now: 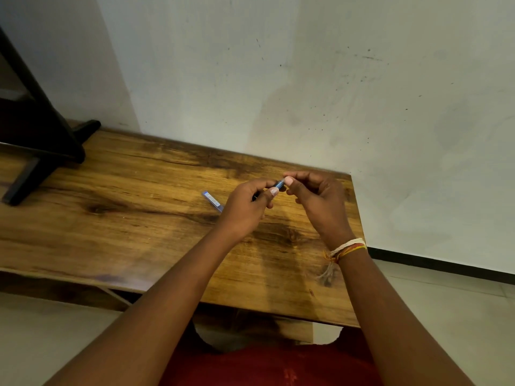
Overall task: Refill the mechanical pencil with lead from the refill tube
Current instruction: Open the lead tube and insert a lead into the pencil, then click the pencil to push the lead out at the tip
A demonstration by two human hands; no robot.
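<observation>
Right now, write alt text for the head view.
Two bare hands hold a blue mechanical pencil above a wooden table: left hand grips the barrel, right hand pinches its end. A clear lead refill tube lies on the table beside the left hand.

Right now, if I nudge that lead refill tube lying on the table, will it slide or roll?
The refill tube looks small, thin and plastic, so probably very light. It lies flat on the smooth wooden table, so it would likely skid easily. Whether it rolls is unclear.

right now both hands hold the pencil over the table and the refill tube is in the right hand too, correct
Not quite. The head view shows the refill tube lying on the table, left of the left hand. Both it and the right hand do hold the pencil.
</observation>
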